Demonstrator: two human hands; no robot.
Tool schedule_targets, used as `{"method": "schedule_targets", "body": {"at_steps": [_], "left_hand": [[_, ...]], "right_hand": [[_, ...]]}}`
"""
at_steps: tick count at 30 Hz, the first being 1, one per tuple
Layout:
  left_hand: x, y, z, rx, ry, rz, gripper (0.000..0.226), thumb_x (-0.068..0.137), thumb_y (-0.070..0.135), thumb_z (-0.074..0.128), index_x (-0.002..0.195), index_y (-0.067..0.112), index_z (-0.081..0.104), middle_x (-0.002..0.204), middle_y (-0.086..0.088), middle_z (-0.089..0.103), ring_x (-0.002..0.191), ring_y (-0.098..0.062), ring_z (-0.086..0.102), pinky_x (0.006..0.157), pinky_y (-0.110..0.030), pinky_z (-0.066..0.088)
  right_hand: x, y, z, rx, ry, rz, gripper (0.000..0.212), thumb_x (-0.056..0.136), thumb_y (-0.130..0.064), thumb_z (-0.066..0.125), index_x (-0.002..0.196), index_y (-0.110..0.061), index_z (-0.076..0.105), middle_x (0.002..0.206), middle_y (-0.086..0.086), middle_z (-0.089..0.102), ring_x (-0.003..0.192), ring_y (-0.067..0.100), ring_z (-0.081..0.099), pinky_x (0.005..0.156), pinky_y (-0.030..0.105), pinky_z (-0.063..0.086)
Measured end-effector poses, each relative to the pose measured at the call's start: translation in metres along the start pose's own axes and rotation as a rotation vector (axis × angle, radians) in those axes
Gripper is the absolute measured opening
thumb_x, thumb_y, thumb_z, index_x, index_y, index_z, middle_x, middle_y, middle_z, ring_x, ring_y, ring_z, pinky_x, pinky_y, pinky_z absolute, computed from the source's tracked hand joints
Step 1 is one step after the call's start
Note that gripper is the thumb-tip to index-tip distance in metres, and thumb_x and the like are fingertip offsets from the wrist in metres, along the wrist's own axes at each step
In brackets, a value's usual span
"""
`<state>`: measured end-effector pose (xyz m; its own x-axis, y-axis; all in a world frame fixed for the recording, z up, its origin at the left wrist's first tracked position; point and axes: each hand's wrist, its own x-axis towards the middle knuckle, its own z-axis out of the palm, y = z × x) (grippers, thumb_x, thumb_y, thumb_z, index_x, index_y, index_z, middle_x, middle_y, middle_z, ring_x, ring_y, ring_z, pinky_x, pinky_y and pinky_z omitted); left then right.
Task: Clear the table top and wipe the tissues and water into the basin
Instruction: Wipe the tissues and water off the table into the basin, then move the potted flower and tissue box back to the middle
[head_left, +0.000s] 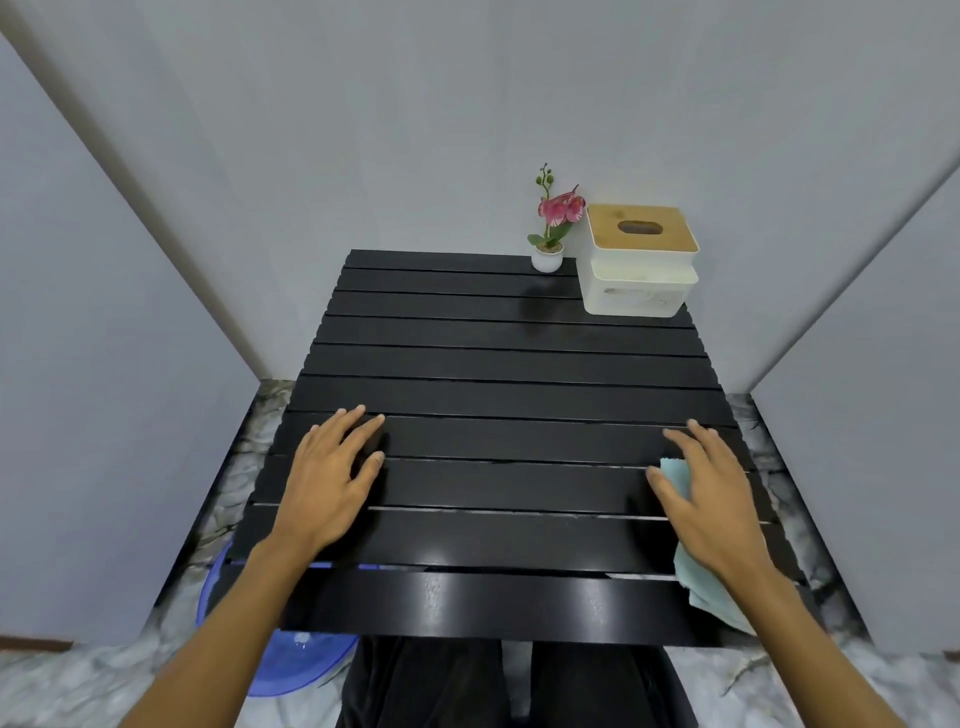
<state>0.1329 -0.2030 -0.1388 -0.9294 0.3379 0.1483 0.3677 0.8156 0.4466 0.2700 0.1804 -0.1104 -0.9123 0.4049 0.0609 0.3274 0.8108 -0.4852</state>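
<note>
A black slatted table (498, 395) fills the middle of the head view. My left hand (327, 478) lies flat on its near left part, fingers apart, holding nothing. My right hand (711, 499) rests palm down on a light blue cloth (701, 587) at the near right edge; the fingers are spread over it and the cloth hangs past the table's front. A blue plastic basin (291, 660) stands on the floor under the table's near left corner, mostly hidden by the table and my left arm. No tissues or water show on the slats.
At the far right corner of the table stand a white tissue box with a wooden lid (639, 260) and a small potted pink flower (550, 239). Grey walls close in on three sides. The floor is marbled (78, 686). My dark-trousered legs show under the front edge.
</note>
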Motion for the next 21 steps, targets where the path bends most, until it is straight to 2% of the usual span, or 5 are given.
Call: {"method": "schedule_targets", "body": {"at_steps": [5, 10, 15, 21], "left_hand": [[0.061, 0.010, 0.016, 0.003, -0.031, 0.027, 0.050, 0.093, 0.043, 0.039, 0.140, 0.027, 0.045, 0.150, -0.001, 0.039, 0.142, -0.020, 0.026, 0.116, -0.040, 0.015], [0.124, 0.024, 0.038, 0.001, -0.052, 0.061, 0.049, 0.095, 0.039, 0.041, 0.140, 0.023, 0.045, 0.149, -0.005, 0.040, 0.141, -0.023, 0.028, 0.115, -0.042, 0.017], [0.181, 0.030, 0.060, -0.003, -0.048, 0.058, 0.046, 0.097, 0.034, 0.046, 0.142, 0.023, 0.042, 0.151, -0.004, 0.037, 0.142, -0.022, 0.024, 0.117, -0.044, 0.016], [0.190, 0.026, 0.072, 0.045, -0.009, 0.054, 0.048, 0.099, 0.041, 0.036, 0.145, 0.027, 0.035, 0.156, 0.000, 0.026, 0.146, -0.016, 0.012, 0.119, -0.040, 0.007]], "right_hand": [[0.061, -0.032, 0.022, 0.157, -0.045, -0.029, 0.043, 0.090, -0.028, 0.058, 0.131, -0.016, 0.050, 0.138, 0.003, 0.050, 0.132, 0.019, 0.039, 0.108, 0.031, 0.028], [0.134, -0.065, 0.048, 0.244, -0.087, -0.019, 0.046, 0.090, -0.033, 0.058, 0.132, -0.018, 0.049, 0.135, 0.002, 0.052, 0.125, 0.018, 0.046, 0.103, 0.033, 0.036], [0.206, -0.085, 0.072, 0.262, -0.080, -0.037, 0.056, 0.088, -0.033, 0.062, 0.137, -0.015, 0.044, 0.140, 0.004, 0.049, 0.128, 0.020, 0.045, 0.105, 0.034, 0.036], [0.277, -0.101, 0.100, 0.376, 0.007, -0.007, 0.066, 0.087, -0.030, 0.063, 0.143, -0.012, 0.035, 0.145, 0.007, 0.044, 0.134, 0.022, 0.039, 0.110, 0.034, 0.032]]}}
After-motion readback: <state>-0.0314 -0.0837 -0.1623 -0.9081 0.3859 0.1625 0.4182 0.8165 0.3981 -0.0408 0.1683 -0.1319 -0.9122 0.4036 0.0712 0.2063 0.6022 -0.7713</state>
